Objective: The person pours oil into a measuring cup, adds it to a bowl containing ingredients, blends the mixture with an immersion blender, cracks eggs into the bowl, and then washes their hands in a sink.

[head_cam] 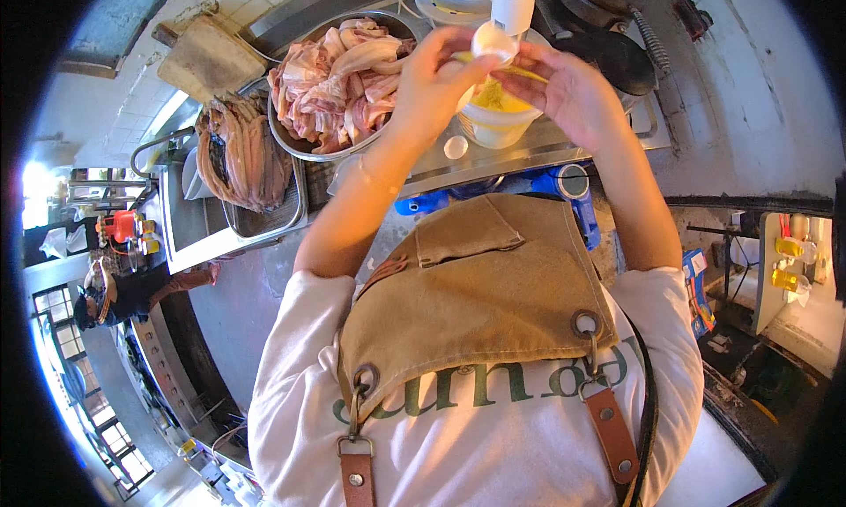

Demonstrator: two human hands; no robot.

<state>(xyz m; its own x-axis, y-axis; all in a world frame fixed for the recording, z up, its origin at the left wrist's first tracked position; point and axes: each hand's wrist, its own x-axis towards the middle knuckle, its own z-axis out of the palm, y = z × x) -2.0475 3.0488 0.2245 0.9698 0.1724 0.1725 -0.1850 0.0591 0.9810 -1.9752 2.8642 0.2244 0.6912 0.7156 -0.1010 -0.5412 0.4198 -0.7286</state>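
My left hand (444,82) grips a small, round, white cup-like piece (496,43) between thumb and fingers; I cannot tell whether it is a cap or a shell. Against its other side lies my right hand (570,92), fingers spread and blurred, so whether it also holds the piece is unclear. Both hands are over a white plastic tub (497,137) with yellow contents (492,98). Just beyond them rises a white cylindrical object (514,6), its lower end hidden. Near the tub's left side, a small white disc-like piece (456,147) rests on the steel counter (433,171).
A steel bowl (317,155) of raw meat strips (337,77) stands left, beside a tray (264,228) of split fish (244,153). Behind are a wooden cutting board (206,56) and pans (611,60). Blue equipment (574,199) sits below the counter. Another person (122,292) is far left.
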